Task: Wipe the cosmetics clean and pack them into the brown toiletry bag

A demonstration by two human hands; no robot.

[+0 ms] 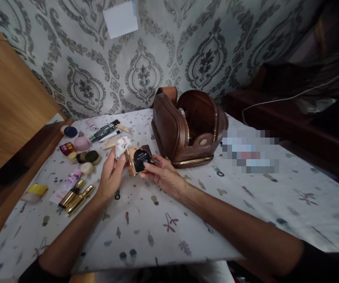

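Note:
My right hand (163, 175) is closed around the right edge of a gold makeup compact (141, 159) with a round black label. A crumpled white tissue (122, 146) is pinched in my left hand (112, 171), close against the compact's left side. Both hands are over the middle of the table. Just behind and to the right stands a brown leather toiletry bag (169, 125), its top unzipped and gaping. Part of a pale item (182, 112) shows inside it; the rest of its inside is dark.
Left of my hands lie gold tubes (79, 200), a pink round item (81, 143), a dark red jar (66, 148), a dark green tube (106, 130) and several other cosmetics. A blurred-out patch (250, 151) lies right of the bag. The patterned wall (145, 74) borders the back.

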